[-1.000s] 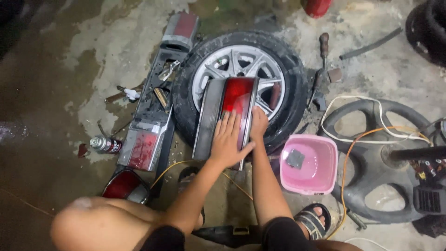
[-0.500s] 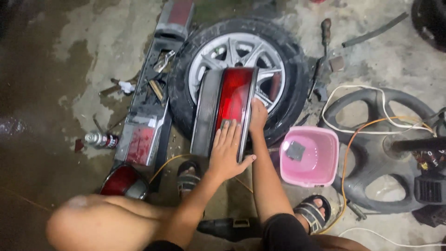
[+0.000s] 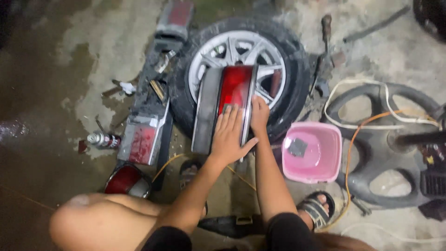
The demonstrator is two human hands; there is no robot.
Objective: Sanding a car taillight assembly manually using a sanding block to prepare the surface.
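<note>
A long red and grey tail light (image 3: 232,88) lies propped on a car wheel (image 3: 241,56) with a silver rim, flat on the concrete floor. My left hand (image 3: 229,137) presses flat on the lens near its lower end, fingers spread, with a small dark pad just showing under the fingertips. My right hand (image 3: 259,115) grips the light's right edge and steadies it. My knees and sandalled feet frame the bottom of the view.
A pink plastic tub (image 3: 310,151) with a dark pad in it sits right of my arms. Further tail light pieces (image 3: 141,139) and a spray can (image 3: 103,138) lie left. A black steering wheel (image 3: 381,144) with cables lies right.
The view has shifted slightly. My left hand has slid a little up the lens; my right hand stays on the light's edge.
</note>
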